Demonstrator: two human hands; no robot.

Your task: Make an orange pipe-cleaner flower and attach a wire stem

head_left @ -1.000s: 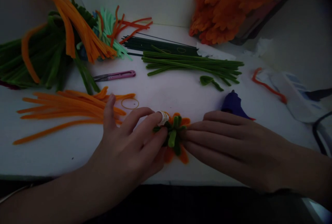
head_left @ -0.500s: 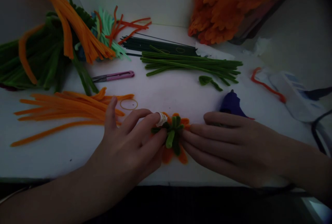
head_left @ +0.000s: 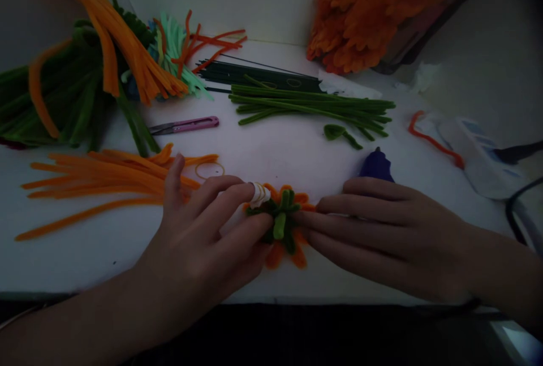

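A small pipe-cleaner flower (head_left: 282, 230), orange petals with green strands on top, lies on the white table (head_left: 288, 156) near its front edge. My left hand (head_left: 207, 236) presses on the flower's left side with its fingertips; the index finger wears a pale wrap at its tip. My right hand (head_left: 382, 230) meets the flower from the right, fingers stretched and pressed together against its edge. Both hands rest on the table.
Loose orange pipe cleaners (head_left: 106, 176) and a rubber band (head_left: 210, 169) lie left. Pink snips (head_left: 186, 125), green stems (head_left: 309, 106), a bent green piece (head_left: 341, 133), a blue glue gun (head_left: 375, 165). Piles of green and orange cleaners (head_left: 85, 72) back left, orange flowers (head_left: 373, 9) back right.
The hands and flower have barely moved; the fingers have shifted slightly on the flower's edges.
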